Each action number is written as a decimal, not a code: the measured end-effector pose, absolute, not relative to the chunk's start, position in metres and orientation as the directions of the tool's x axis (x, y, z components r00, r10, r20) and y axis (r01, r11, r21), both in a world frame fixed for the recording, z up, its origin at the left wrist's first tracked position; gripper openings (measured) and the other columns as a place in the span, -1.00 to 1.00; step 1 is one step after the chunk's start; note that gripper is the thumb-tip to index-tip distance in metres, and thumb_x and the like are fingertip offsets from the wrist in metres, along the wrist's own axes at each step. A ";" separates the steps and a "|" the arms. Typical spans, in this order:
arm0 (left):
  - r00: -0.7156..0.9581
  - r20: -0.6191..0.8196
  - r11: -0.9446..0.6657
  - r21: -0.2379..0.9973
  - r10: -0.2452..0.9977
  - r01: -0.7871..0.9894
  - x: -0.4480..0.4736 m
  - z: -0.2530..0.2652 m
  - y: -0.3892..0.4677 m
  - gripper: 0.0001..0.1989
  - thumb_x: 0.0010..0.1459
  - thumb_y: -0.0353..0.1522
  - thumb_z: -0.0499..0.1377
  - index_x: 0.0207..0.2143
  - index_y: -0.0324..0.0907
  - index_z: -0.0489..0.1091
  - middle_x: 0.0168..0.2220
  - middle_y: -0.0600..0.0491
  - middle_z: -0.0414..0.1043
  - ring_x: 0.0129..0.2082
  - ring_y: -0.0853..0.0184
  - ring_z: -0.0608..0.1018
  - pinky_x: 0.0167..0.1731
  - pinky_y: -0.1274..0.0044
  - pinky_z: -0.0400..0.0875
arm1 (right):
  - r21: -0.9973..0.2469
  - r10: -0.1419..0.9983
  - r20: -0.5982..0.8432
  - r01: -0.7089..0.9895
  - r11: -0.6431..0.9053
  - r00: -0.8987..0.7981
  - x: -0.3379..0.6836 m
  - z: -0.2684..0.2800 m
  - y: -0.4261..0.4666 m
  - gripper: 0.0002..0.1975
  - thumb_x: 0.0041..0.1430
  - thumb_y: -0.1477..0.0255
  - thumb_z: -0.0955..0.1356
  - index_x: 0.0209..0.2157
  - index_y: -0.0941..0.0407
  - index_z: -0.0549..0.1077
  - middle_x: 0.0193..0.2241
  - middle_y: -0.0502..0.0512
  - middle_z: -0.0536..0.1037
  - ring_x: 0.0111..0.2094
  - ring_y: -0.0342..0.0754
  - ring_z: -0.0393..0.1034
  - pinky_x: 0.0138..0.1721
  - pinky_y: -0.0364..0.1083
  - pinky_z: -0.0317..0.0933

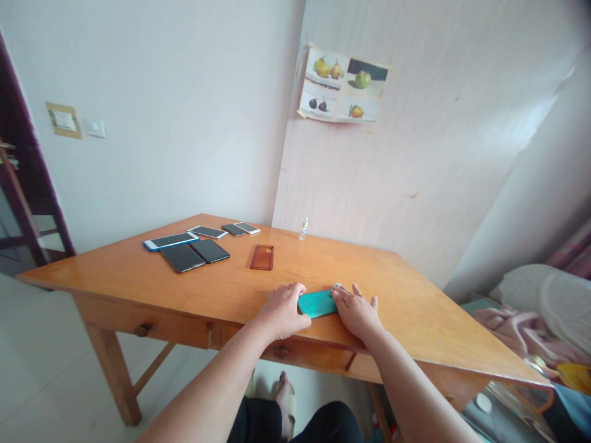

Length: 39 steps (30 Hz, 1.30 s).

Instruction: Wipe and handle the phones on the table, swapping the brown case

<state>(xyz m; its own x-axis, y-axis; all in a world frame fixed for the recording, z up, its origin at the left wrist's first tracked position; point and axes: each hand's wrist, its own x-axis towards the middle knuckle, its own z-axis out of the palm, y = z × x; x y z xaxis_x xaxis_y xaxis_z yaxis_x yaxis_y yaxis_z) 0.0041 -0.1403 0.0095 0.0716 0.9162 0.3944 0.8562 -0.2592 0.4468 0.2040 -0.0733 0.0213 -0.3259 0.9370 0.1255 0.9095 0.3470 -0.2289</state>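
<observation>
A teal phone lies back up near the front edge of the wooden table; I cannot tell whether a case covers it. My left hand grips its left end, thumb at the near side and fingers at the far side. Over its right end rests my right hand, palm down with fingers spread. Something small and white shows by the right fingertips, too small to name. Beyond the left hand lies a brown see-through phone case.
Several phones lie at the table's back left, among them a blue-edged phone and a black phone. A small clear bottle stands near the wall. Fruit pictures hang above. Bedding is at the right.
</observation>
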 end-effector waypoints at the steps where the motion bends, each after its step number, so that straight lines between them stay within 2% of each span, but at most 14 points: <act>1: 0.073 0.393 -0.261 0.448 0.916 0.855 0.004 0.009 -0.140 -0.54 -0.10 -0.35 0.20 -0.07 -0.14 0.28 -0.06 -0.05 0.45 -0.04 0.11 0.47 -0.05 0.36 0.34 | -0.223 0.948 0.112 0.922 0.316 -0.297 0.205 0.023 -0.069 -0.50 0.38 0.16 0.01 0.17 -0.09 0.32 0.27 0.01 0.23 0.34 0.24 -0.17 0.12 0.59 -0.43; 3: 0.075 0.393 -0.266 0.458 0.916 0.848 0.004 0.008 -0.139 -0.51 -0.11 -0.36 0.20 -0.05 -0.15 0.27 -0.05 -0.07 0.44 -0.03 0.09 0.47 -0.05 0.34 0.35 | -0.214 0.943 0.097 0.919 0.331 -0.318 0.200 0.025 -0.067 -0.50 0.38 0.17 0.01 0.16 -0.07 0.34 0.27 0.03 0.22 0.35 0.24 -0.19 0.13 0.57 -0.43; 5: 0.072 0.408 -0.281 0.479 0.910 0.832 0.004 0.006 -0.138 -0.44 -0.12 -0.37 0.21 0.01 -0.16 0.23 0.00 -0.11 0.41 0.00 0.07 0.46 -0.01 0.32 0.35 | -0.225 0.908 0.096 0.880 0.418 -0.407 0.189 0.026 -0.075 -0.50 0.39 0.17 0.01 0.17 -0.07 0.33 0.27 0.05 0.23 0.35 0.20 -0.19 0.15 0.54 -0.44; 11: 0.045 0.464 -0.324 0.542 0.885 0.776 0.003 -0.003 -0.135 -0.24 -0.03 -0.34 0.20 0.22 -0.19 0.00 0.18 -0.21 0.21 0.13 0.06 0.37 0.11 0.26 0.27 | -0.322 0.716 0.081 0.661 0.677 -0.693 0.163 0.028 -0.103 -0.48 0.39 0.13 -0.03 0.20 -0.12 0.28 0.24 0.01 0.28 0.35 0.12 -0.17 0.22 0.44 -0.45; 13: 0.045 0.458 -0.318 0.541 0.888 0.778 0.003 -0.003 -0.135 -0.18 -0.06 -0.35 0.21 0.25 -0.20 -0.04 0.21 -0.22 0.17 0.16 0.05 0.35 0.13 0.25 0.25 | -0.296 0.750 0.090 0.702 0.648 -0.655 0.166 0.029 -0.098 -0.49 0.39 0.14 -0.02 0.19 -0.12 0.30 0.24 0.00 0.29 0.35 0.14 -0.17 0.20 0.47 -0.49; 17: 0.051 0.438 -0.303 0.529 0.898 0.793 0.003 -0.002 -0.136 -0.10 -0.13 -0.38 0.23 0.27 -0.19 -0.06 0.25 -0.20 0.13 0.18 0.04 0.33 0.15 0.26 0.24 | -0.269 0.892 0.104 0.851 0.451 -0.440 0.171 0.030 -0.089 -0.50 0.39 0.16 -0.01 0.16 -0.09 0.33 0.25 0.00 0.25 0.35 0.24 -0.20 0.13 0.56 -0.50; 19: 0.051 0.439 -0.306 0.535 0.897 0.787 0.003 -0.002 -0.136 -0.12 -0.09 -0.38 0.23 0.28 -0.19 -0.06 0.24 -0.20 0.14 0.17 0.04 0.34 0.15 0.26 0.25 | -0.273 0.872 0.101 0.829 0.487 -0.479 0.167 0.028 -0.095 -0.50 0.39 0.15 -0.01 0.18 -0.12 0.31 0.27 -0.01 0.23 0.35 0.22 -0.21 0.15 0.54 -0.51; 22: 0.041 0.447 -0.312 0.553 0.893 0.773 0.002 -0.002 -0.136 -0.20 0.00 -0.35 0.19 0.27 -0.19 -0.06 0.24 -0.20 0.16 0.18 0.06 0.34 0.14 0.26 0.24 | -0.288 0.778 0.102 0.730 0.620 -0.620 0.160 0.026 -0.108 -0.50 0.39 0.14 -0.02 0.21 -0.16 0.26 0.27 -0.05 0.22 0.36 0.15 -0.20 0.20 0.47 -0.52; 24: 0.038 0.434 -0.303 0.563 0.900 0.768 0.002 -0.001 -0.137 -0.19 0.00 -0.35 0.20 0.28 -0.19 -0.07 0.25 -0.20 0.15 0.20 0.07 0.32 0.16 0.27 0.22 | -0.293 0.779 0.092 0.730 0.617 -0.621 0.164 0.025 -0.110 -0.49 0.39 0.12 -0.03 0.21 -0.18 0.26 0.27 -0.04 0.22 0.36 0.14 -0.20 0.20 0.46 -0.50; 28: 0.042 0.379 -0.274 0.582 0.924 0.766 0.003 0.000 -0.138 -0.08 -0.12 -0.39 0.24 0.29 -0.17 -0.10 0.24 -0.20 0.19 0.20 0.07 0.31 0.17 0.29 0.21 | -0.251 0.914 0.070 0.880 0.403 -0.399 0.194 0.026 -0.090 -0.48 0.38 0.12 -0.02 0.20 -0.16 0.27 0.29 -0.03 0.18 0.35 0.21 -0.20 0.14 0.55 -0.46; 31: 0.031 0.365 -0.258 0.592 0.930 0.764 0.004 0.001 -0.138 -0.07 -0.12 -0.40 0.24 0.29 -0.16 -0.11 0.19 -0.18 0.26 0.18 0.09 0.35 0.15 0.28 0.22 | -0.238 0.963 0.081 0.934 0.267 -0.255 0.212 0.023 -0.083 -0.49 0.38 0.13 -0.02 0.20 -0.14 0.28 0.30 -0.05 0.16 0.35 0.26 -0.22 0.12 0.58 -0.43; 33: 0.031 0.374 -0.260 0.582 0.927 0.771 0.004 0.001 -0.138 -0.09 -0.12 -0.39 0.24 0.28 -0.17 -0.09 0.14 -0.17 0.32 0.14 0.10 0.38 0.14 0.29 0.24 | -0.241 0.950 0.100 0.920 0.310 -0.294 0.211 0.019 -0.093 -0.49 0.38 0.14 -0.01 0.19 -0.15 0.28 0.30 -0.06 0.16 0.36 0.23 -0.25 0.14 0.56 -0.45; 37: 0.039 0.391 -0.272 0.561 0.920 0.782 0.003 0.001 -0.137 -0.14 -0.09 -0.34 0.25 0.25 -0.18 -0.04 0.04 -0.14 0.40 0.03 0.11 0.46 0.06 0.31 0.30 | -0.266 0.834 0.136 0.792 0.550 -0.535 0.199 0.014 -0.124 -0.50 0.38 0.12 -0.01 0.21 -0.17 0.26 0.29 -0.04 0.19 0.37 0.12 -0.24 0.22 0.45 -0.50; 39: 0.038 0.391 -0.270 0.557 0.920 0.785 0.003 0.001 -0.137 -0.15 -0.09 -0.33 0.25 0.24 -0.18 -0.02 0.03 -0.13 0.41 0.01 0.11 0.47 0.05 0.31 0.32 | -0.264 0.814 0.146 0.771 0.579 -0.562 0.200 0.014 -0.128 -0.50 0.38 0.11 0.00 0.21 -0.18 0.25 0.28 -0.05 0.21 0.36 0.10 -0.23 0.22 0.44 -0.51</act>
<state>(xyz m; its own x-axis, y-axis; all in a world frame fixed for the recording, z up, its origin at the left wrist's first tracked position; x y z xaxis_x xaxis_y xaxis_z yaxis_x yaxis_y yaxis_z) 0.0030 -0.1374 0.0012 0.0383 0.9196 0.3910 0.7852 -0.2697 0.5574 0.2001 -0.1276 0.0139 -0.5616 0.8144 0.1462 0.7714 0.5792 -0.2637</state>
